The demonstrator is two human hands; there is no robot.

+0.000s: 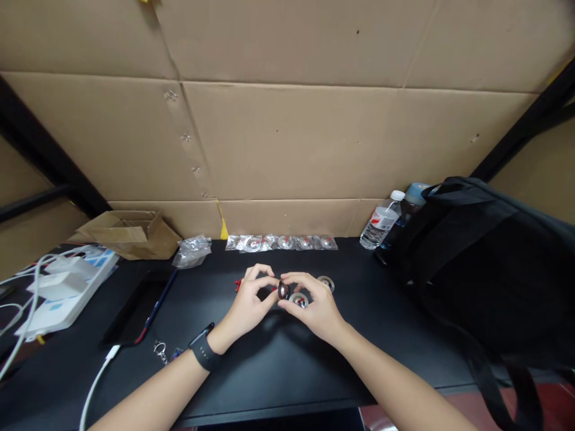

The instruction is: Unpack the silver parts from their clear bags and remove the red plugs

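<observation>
I view the left hand (251,299) and right hand (318,302), each fingertip grip closed on the dark round piece (283,291), which lies between them over the tabletop (278,371), neither nearer. Its axis seems crosswise, though too small to confirm.

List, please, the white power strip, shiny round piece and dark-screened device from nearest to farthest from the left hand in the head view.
1. Shiny round piece: right at the left hand.
2. Dark-screened device: out to the left.
3. White power strip: farther left.
</observation>
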